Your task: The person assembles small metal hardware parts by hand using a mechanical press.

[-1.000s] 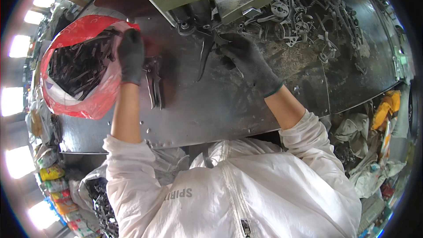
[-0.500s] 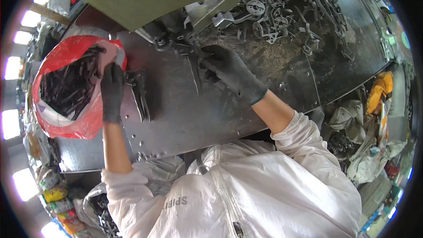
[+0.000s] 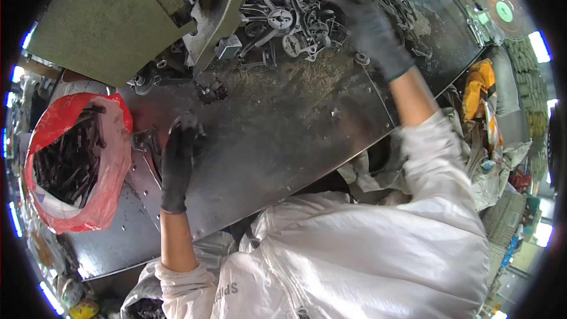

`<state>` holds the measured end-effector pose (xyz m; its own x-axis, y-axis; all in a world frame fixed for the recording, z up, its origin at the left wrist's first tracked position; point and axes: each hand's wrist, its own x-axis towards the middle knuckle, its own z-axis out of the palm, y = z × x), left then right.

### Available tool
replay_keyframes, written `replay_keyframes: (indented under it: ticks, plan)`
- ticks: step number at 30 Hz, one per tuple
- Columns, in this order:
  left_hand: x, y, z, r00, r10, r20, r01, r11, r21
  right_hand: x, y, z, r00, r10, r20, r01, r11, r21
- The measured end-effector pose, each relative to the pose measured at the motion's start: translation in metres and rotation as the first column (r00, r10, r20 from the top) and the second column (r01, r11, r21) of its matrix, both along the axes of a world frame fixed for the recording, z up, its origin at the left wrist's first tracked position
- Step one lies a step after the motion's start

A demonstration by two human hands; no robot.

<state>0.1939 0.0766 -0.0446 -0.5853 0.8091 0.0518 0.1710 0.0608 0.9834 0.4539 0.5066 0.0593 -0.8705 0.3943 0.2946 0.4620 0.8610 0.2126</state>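
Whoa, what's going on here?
Someone's gloved right hand is at a heap of metal parts on the table, right of a green machine; blur hides whether it holds one. The gloved left hand is over the table, right of a red bag holding dark pieces, and its grip isn't clear either.

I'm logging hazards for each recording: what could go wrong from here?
The right hand, blurred at the heap of metal parts, could snag on projecting edges.
Lever-shaped parts lie close beside the left hand, which might knock them.
The open red bag holds loose black pieces; tipping it could spill some.
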Motion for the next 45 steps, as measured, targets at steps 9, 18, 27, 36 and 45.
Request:
replay_keyframes:
  ticks: [9,18,27,36,45]
  plan:
    - [-0.019,-0.004,0.008,0.732,-0.131,-0.668,-0.069,0.962,-0.265,0.046,0.025,-0.054,0.922,0.35,0.164,-0.324,0.931,-0.168]
    - [-0.001,0.017,0.012,0.979,0.079,-0.187,-0.11,0.981,-0.163,0.039,-0.047,-0.013,0.914,0.403,-0.05,-0.403,0.884,-0.236]
    - [-0.004,0.055,0.043,0.998,0.055,0.036,-0.048,0.982,-0.183,-0.108,-0.186,-0.035,0.823,-0.516,-0.237,-0.509,-0.487,-0.71]
    - [-0.021,0.063,0.05,0.996,-0.085,0.028,0.089,0.962,-0.257,-0.136,-0.217,-0.056,0.866,-0.364,-0.343,-0.457,-0.298,-0.838]
    - [-0.159,-0.027,0.076,0.112,-0.492,-0.863,-0.574,0.677,-0.461,-0.132,-0.208,-0.078,0.865,-0.434,-0.252,-0.431,-0.382,-0.818]
